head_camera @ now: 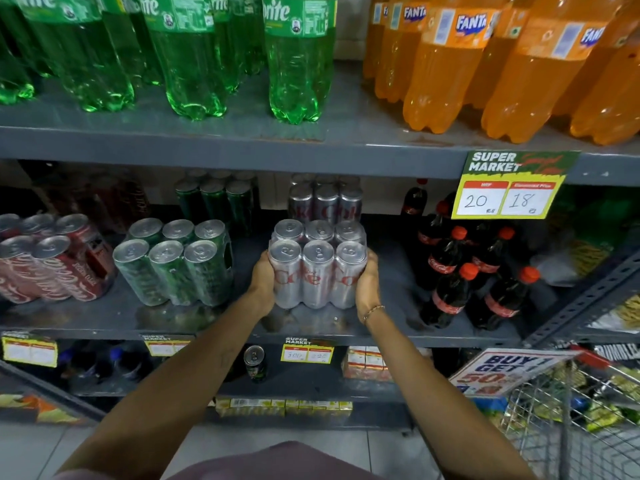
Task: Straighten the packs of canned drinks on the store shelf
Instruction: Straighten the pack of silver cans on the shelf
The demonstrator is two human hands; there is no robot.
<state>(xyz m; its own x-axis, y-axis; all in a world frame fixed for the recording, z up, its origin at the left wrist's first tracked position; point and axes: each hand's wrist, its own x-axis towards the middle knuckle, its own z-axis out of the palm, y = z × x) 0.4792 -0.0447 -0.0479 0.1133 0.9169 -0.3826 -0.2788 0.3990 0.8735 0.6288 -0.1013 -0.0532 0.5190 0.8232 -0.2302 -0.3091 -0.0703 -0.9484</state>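
A shrink-wrapped pack of silver cola cans (pixel 317 268) stands upright near the front of the grey middle shelf (pixel 388 336). My left hand (pixel 264 284) presses its left side and my right hand (pixel 367 289) presses its right side, so both grip the pack. Left of it stands a green can pack (pixel 175 263), leaning slightly. Further left a red cola can pack (pixel 52 261) lies tilted and askew. Behind them stand another silver pack (pixel 325 202), a green pack (pixel 216 199) and a dark red pack (pixel 104 199), deep in shadow.
Small cola bottles with red caps (pixel 464 271) stand right of the silver pack. Large green bottles (pixel 194 53) and orange bottles (pixel 485 60) fill the shelf above. A yellow price sign (pixel 509 188) hangs from that shelf. A wire shopping cart (pixel 568 414) is at lower right.
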